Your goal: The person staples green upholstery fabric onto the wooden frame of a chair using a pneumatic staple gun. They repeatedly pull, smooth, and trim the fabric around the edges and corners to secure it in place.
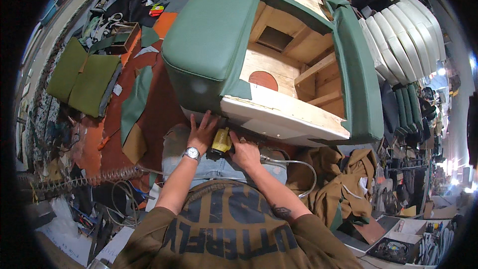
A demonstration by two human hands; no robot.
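Note:
In front of me a piece of furniture covered in green leather-like material (209, 35) lies tipped, its bare wooden frame (318, 69) showing through the open side. My left hand (201, 132), with a watch on the wrist, has its fingers spread against the lower near edge of the cover. Just right of it, my right hand (244, 153) is closed round a yellow and black pneumatic staple gun (222, 140), close to that same edge. The gun's nose is hard to make out. A clear air hose (314, 172) curves away from the tool on the right.
Olive cushioned panels (84, 77) and green scraps (137, 97) lie on the reddish floor to the left. A coiled hose (94, 177) stretches at lower left. Brown cloth (343, 179) is heaped at right, near white padded panels (403, 40) and a parts tray (408, 236).

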